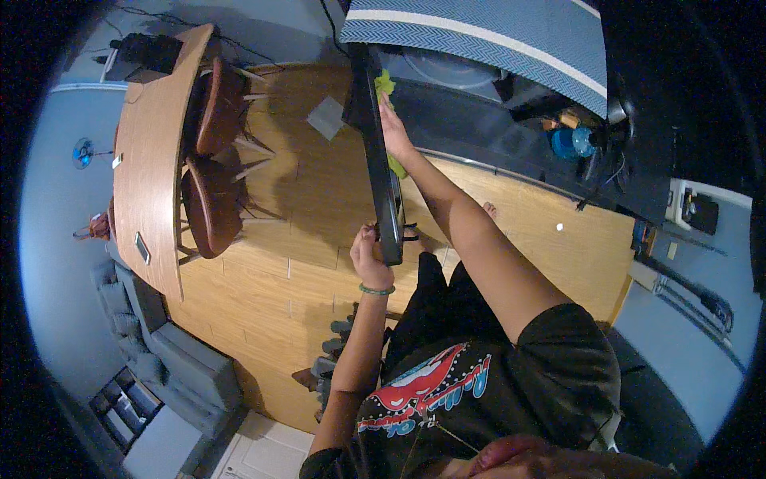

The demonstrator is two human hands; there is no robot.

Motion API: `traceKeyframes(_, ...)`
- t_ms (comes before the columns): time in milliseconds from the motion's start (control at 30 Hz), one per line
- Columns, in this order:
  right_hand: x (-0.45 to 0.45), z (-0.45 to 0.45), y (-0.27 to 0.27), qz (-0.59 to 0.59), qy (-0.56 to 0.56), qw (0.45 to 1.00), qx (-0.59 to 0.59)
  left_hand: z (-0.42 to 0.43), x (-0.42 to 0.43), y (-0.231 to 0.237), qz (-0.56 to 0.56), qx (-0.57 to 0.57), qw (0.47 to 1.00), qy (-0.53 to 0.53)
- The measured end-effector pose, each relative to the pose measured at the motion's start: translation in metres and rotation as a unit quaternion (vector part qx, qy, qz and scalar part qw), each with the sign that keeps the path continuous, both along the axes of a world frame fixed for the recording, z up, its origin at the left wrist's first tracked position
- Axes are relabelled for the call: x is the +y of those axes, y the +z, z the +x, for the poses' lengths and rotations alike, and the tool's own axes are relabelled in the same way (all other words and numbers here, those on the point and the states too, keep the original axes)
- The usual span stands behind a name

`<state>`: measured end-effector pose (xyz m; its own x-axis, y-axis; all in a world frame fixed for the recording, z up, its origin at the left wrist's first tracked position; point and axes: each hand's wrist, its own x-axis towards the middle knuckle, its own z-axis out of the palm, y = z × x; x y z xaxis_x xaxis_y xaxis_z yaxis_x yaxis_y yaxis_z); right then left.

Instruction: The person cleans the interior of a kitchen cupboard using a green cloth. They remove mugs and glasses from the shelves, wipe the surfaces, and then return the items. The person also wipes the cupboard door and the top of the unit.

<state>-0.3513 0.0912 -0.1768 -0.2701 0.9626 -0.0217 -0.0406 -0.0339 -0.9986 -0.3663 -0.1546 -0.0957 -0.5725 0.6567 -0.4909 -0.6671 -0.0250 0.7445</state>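
Observation:
A flat black panel (383, 173), perhaps a television or monitor, is seen nearly edge-on before me. My left hand (371, 257), with a green beaded bracelet at the wrist, grips its near end. Farther up, my right hand (394, 129) lies against the panel's right side with a yellow-green cloth (385, 82) under it. The cloth shows beyond the fingertips and again below the palm. A small dark bracket-like part sticks out on the right near the panel's near end. The right fingertips are partly hidden by the panel's edge.
A wooden table (146, 179) with a phone (142, 248) stands left, with brown chairs (212, 206) beside it. On the right, a dark counter (473, 129) bears a blue plastic bottle (571, 142). A striped blue cloth (479, 36) lies above it. A grey sofa (191, 365) is lower left.

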Motion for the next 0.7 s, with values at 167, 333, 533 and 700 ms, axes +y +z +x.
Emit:
traceKeyframes(167, -0.072, 0.026, -0.018, -0.027, 0.02, 0.999, -0.011, 0.01, 0.006, 0.018, -0.002, -0.021, 1.0, -0.006)
traceKeyframes(333, -0.133, 0.099, 0.023, -0.098, 0.227, 0.956, -0.156, 0.011, 0.014, 0.023, 0.003, 0.015, 0.999, 0.028)
traceKeyframes(533, -0.057, 0.086, 0.037, -0.009, 0.048, 0.989, -0.143, -0.01, 0.009, 0.025, 0.024, -0.021, 0.999, 0.013)
traceKeyframes(700, 0.039, 0.03, -0.038, 0.285, -0.081, 0.839, -0.456, -0.028, 0.013, 0.035, -0.006, -0.003, 1.0, -0.005)
